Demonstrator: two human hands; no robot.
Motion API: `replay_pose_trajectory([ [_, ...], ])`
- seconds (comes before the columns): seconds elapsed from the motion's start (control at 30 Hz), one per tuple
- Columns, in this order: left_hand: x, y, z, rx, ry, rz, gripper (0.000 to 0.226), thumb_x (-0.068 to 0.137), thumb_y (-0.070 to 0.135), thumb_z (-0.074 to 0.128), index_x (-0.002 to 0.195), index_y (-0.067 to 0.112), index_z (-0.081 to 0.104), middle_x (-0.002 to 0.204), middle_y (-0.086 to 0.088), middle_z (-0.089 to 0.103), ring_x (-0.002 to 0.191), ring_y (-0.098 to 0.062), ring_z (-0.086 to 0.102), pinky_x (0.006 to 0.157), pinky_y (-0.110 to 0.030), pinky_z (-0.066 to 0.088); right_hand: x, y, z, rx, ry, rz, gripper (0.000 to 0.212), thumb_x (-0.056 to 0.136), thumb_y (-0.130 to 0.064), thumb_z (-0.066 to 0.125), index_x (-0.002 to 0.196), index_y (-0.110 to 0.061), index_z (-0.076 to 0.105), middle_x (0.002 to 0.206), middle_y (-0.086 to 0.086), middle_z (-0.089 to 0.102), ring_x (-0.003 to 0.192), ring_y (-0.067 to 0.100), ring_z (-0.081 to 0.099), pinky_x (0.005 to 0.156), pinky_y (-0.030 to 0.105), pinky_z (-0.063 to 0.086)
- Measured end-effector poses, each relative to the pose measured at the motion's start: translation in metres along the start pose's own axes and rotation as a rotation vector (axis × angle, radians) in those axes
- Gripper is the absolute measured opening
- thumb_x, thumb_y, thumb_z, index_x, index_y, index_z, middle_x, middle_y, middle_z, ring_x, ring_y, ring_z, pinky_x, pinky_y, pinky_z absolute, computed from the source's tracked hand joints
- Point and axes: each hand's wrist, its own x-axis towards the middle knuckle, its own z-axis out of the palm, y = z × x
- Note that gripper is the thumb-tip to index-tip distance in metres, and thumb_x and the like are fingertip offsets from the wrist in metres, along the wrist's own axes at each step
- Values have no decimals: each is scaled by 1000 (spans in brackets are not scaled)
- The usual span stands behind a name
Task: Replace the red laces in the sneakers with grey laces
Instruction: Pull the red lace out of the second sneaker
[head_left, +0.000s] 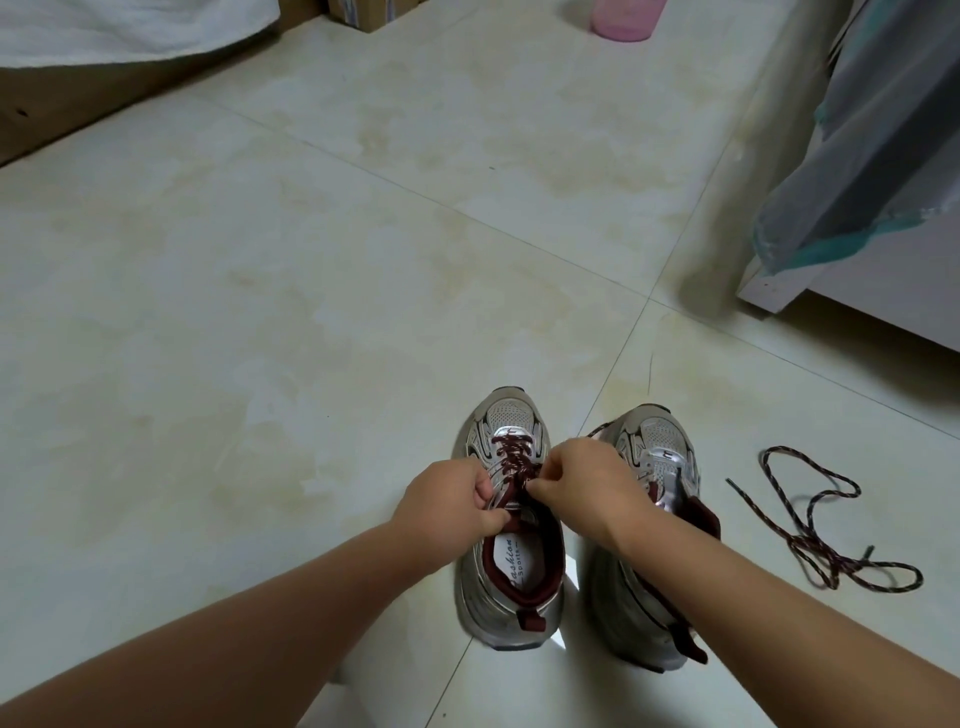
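Pale floor tiles (311, 270) with yellowish stains fill most of the view, and two silver sneakers stand on them side by side, toes pointing away from the person. Both hands work over the left sneaker (511, 519). The left hand (447, 506) has its fingers curled, and thumb and fingers pinch at the left edge of the lacing, near the upper eyelets. The right hand (587, 480) also has curled fingers and pinches the red lace (514, 457) near the middle of the shoe, just above the tongue. This lace is dark red and crosses through the front eyelets of the left sneaker; the upper eyelets near the opening look free. The right sneaker (649, 519) stands just beside the left one, partly hidden under the right forearm, and a thin dark red lace end sticks out near its toe. Further right, well apart from the shoes, a loose lace (815, 530) lies in loops on the tiles; it is dark with light speckles. At the far right stands a white furniture corner (779, 291) with grey-green cloth (852, 171) hanging over it. At the top is a pink container (626, 18), next to it cardboard boxes (363, 13), and at the top left white fabric (119, 26) over a wooden edge.
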Motion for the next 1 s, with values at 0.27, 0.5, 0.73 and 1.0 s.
replay_pose_trajectory([
  [0.27,-3,6,0,128,11,10,27,73,34,73,77,25,48,73,9,54,78,-16,59,72,-28,46,13,8,23,308,-60,183,27,86,-23,60,84,4,66,72,11,57,69,23,54,69,35,50],
  [0.5,-10,7,1,206,41,21,25,76,33,68,81,22,47,80,5,57,78,-17,57,71,-28,45,18,9,12,174,-186,25,25,90,-10,47,70,5,52,70,14,41,64,22,37,57,29,34],
  [0.73,-17,9,5,272,75,50,14,81,24,57,83,20,44,80,4,54,74,-15,50,66,-24,38,20,-4,-15,-689,71,-498,25,60,-15,74,81,-9,61,77,10,61,65,24,59,55,29,41],
  [1.0,-15,9,1,173,32,17,17,78,28,64,84,21,49,84,2,58,84,-20,59,75,-31,46,1,10,6,144,-174,-64,24,97,-28,43,92,-11,59,84,4,58,74,17,54,65,26,42],
])
